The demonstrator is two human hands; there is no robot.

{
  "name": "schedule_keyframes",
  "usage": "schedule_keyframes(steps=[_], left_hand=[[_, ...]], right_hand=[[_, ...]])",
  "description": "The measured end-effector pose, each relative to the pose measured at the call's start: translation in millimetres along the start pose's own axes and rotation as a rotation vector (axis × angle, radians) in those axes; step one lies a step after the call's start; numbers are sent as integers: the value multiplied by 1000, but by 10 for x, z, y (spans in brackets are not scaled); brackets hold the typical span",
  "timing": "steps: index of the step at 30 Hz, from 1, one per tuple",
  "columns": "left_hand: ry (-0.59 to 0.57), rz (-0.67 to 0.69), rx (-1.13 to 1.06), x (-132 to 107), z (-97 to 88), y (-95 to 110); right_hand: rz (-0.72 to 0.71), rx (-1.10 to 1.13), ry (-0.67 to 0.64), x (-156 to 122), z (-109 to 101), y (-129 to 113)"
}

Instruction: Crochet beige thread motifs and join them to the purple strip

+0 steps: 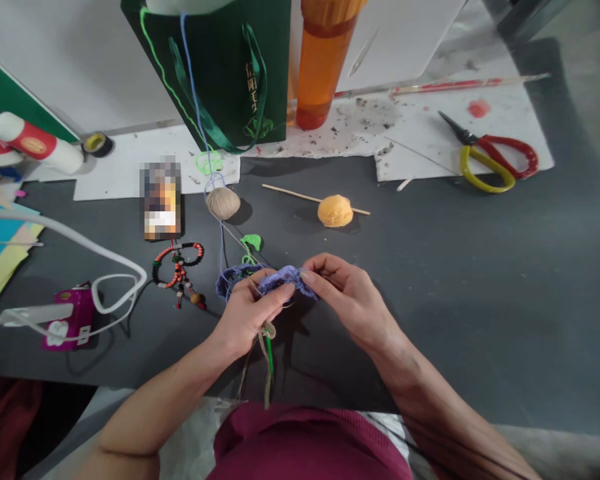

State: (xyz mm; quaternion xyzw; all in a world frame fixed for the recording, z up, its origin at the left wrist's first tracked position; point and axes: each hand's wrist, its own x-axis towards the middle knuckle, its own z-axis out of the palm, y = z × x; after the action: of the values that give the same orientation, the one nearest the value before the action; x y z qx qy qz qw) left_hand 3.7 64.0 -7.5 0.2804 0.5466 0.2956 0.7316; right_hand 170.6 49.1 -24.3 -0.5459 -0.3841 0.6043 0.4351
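Observation:
Both my hands pinch a small purple crochet piece (280, 277) above the dark table (480, 267). My left hand (247, 310) grips its left part, and a green crochet hook (269, 353) with beige yarn hangs below this hand. My right hand (345, 293) holds the piece's right edge between thumb and fingers. A blue yarn strand (193, 80) runs from the piece up into a green paper bag (220, 67). A small green crochet leaf (253, 241) lies just behind the piece.
A beige yarn ball (223, 202) and an orange yarn ball on a stick (335, 211) lie behind my hands. Scissors (490, 157) rest at the right on white paper. A bead bracelet (179, 263), a phone (161, 200), a white cable (80, 247) and an orange bottle (325, 60) are nearby.

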Motion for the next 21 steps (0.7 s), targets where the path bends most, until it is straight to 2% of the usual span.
schedule_keyframes(steps=[13, 21], left_hand=[[-71, 28, 62, -15, -40, -11], [-48, 34, -8, -3, -1, 8]], right_hand=[[24, 72, -4, -1, -5, -1], [58, 148, -31, 5, 1, -26]])
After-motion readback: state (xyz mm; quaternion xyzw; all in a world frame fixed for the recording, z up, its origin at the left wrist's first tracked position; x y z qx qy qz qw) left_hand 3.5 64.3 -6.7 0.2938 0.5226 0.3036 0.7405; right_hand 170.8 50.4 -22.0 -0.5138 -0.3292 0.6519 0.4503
